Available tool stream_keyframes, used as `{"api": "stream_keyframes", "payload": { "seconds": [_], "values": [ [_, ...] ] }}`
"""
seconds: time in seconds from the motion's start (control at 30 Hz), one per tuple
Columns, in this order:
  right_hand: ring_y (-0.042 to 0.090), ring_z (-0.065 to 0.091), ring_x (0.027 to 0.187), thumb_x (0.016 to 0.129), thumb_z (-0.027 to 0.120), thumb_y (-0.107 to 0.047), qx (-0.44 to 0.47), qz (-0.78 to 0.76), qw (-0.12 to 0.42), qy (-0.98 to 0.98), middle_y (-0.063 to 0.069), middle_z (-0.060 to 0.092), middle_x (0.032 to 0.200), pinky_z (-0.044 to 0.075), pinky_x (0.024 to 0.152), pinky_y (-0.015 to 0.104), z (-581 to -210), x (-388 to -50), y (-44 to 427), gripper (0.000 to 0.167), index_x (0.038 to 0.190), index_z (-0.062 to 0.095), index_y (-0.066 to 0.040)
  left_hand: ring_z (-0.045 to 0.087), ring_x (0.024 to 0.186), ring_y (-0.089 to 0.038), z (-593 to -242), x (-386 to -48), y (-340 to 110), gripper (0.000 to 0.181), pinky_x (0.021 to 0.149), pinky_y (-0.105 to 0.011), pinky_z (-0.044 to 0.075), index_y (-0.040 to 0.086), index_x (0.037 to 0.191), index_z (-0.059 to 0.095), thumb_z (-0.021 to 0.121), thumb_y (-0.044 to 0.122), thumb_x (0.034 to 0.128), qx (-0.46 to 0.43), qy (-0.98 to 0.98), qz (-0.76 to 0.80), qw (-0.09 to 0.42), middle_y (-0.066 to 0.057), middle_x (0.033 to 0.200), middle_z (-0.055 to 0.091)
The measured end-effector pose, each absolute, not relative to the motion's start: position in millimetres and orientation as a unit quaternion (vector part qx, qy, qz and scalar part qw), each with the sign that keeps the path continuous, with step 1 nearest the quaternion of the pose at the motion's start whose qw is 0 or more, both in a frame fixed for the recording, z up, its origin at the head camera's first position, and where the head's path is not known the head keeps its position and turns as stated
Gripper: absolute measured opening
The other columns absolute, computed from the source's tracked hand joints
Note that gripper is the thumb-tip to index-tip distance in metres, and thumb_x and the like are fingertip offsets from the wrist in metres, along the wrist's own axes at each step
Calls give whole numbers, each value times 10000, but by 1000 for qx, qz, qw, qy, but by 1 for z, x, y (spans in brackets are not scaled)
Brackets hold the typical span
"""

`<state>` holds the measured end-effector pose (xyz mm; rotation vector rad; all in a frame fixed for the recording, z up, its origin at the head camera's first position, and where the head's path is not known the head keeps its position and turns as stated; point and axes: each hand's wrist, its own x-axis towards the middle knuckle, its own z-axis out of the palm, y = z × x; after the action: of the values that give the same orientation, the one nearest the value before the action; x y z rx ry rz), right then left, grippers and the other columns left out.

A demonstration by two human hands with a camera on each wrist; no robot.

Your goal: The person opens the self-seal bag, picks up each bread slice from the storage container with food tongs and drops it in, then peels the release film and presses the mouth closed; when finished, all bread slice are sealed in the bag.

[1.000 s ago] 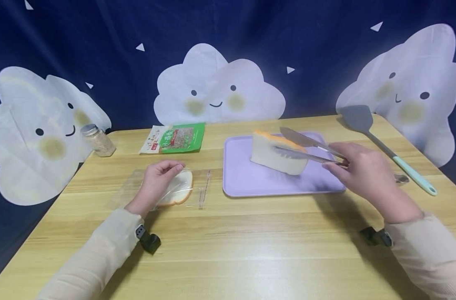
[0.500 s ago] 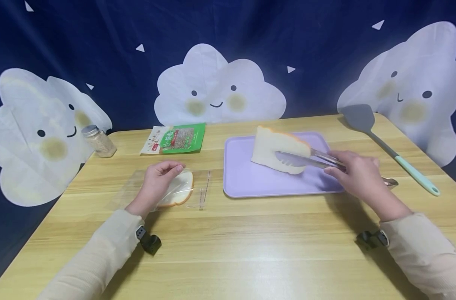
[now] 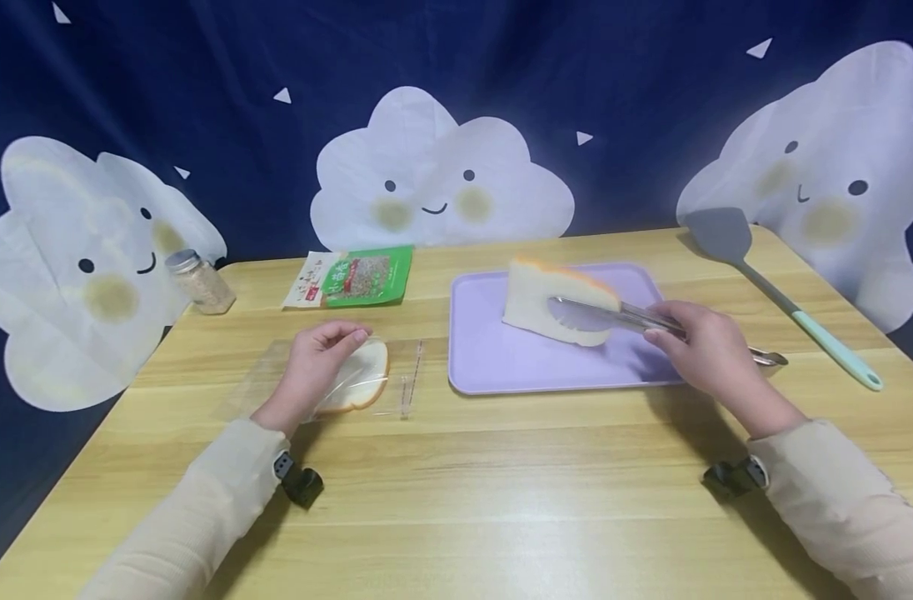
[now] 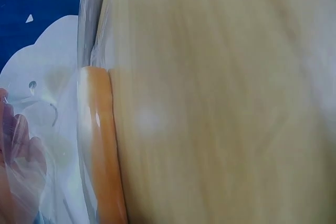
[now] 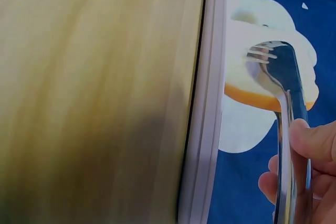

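On the left of the table, a clear plastic bag (image 3: 413, 375) lies with a slice of bread (image 3: 368, 375) inside. My left hand (image 3: 316, 362) pinches the bag's upper edge, thumb against the fingers. The bagged slice's brown crust (image 4: 102, 145) shows close up in the left wrist view. My right hand (image 3: 702, 346) grips metal tongs (image 3: 632, 315) with one fork-like and one flat end. These tongs clasp a second bread slice (image 3: 530, 292), tilted up over the purple tray (image 3: 486, 367). In the right wrist view, both tong ends (image 5: 269, 69) overlap that slice.
A green and white seasoning packet (image 3: 355, 277) lies at the back, left of the tray. A lidded glass jar (image 3: 205, 287) stands at the back left corner. A grey spatula with a mint handle (image 3: 835, 346) lies along the right side of the wooden table (image 3: 456, 500).
The tongs' two arms have come together on the bread slice over the tray. My right hand has shifted slightly left. The left hand and bag have stayed still.
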<state>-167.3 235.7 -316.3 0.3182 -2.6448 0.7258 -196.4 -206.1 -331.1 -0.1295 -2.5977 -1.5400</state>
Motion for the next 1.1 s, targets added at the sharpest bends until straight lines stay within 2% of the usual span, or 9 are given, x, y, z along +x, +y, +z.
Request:
{"api": "stream_keyframes", "payload": {
  "seconds": [0.2,0.53,0.83,1.1],
  "values": [
    [279,519,655,844,660,-139,90,255,166,-948,157,639,765,361,580,372,-314,-166,233,254,1049,633,10,575,885,-37,-330,-196,-207,275,760,-159,470,-23,1033,659,610,215,903,-59,-853,-515,69,-154,1053,657],
    [100,523,607,908,587,-221,45,366,53,-928,136,642,742,407,500,245,-311,-168,225,322,1061,620,59,561,865,-54,-319,-197,-208,245,740,-170,460,-8,1002,671,591,206,915,-87,-878,-464,76,-152,1028,667],
    [163,542,648,897,569,-145,77,414,-23,-907,178,634,809,438,557,276,-303,-163,179,262,1049,607,64,559,845,-63,-311,-199,-209,217,735,-167,453,-4,981,675,596,185,911,-107,-886,-443,90,-138,1001,672],
    [166,478,591,879,582,-139,88,387,-50,-917,110,600,764,412,524,291,-310,-164,145,242,1036,619,41,549,848,-125,-314,-200,-207,201,704,-198,448,7,969,680,593,179,913,-114,-890,-433,82,-129,988,675]
  ]
}}
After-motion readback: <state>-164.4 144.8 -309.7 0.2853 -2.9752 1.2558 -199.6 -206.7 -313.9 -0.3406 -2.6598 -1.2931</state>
